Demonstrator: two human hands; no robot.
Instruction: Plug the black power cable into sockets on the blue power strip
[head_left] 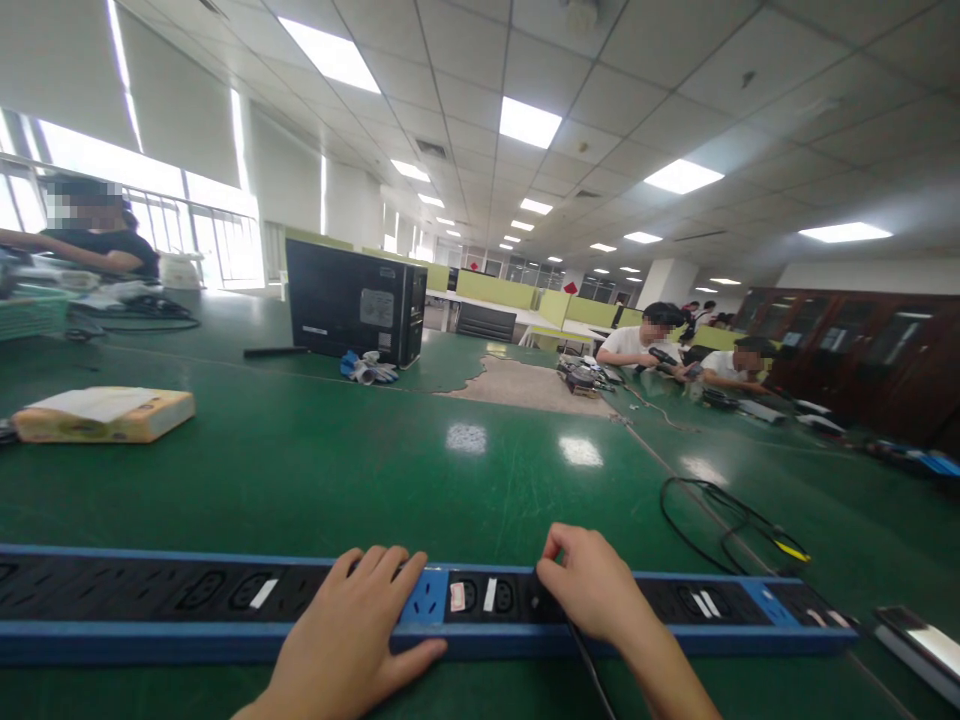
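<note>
A long blue-and-black power strip (480, 640) lies across the green table in front of me. My left hand (352, 620) rests over the strip, left of a blue socket, fingers on its far edge and thumb on its near edge. To the right of that socket, my right hand (589, 580) is closed at the strip, fingers curled around a black plug mostly hidden by them. A black cable (591, 668) runs from under this hand toward the near table edge. White labels mark several sockets.
A tissue pack (112, 415) lies at the left, near a green basket (34, 312). A black computer case (356, 300) and gloves (367, 368) stand farther back. Right are a coiled cable (720, 520), a phone-like object (919, 645) and people beyond.
</note>
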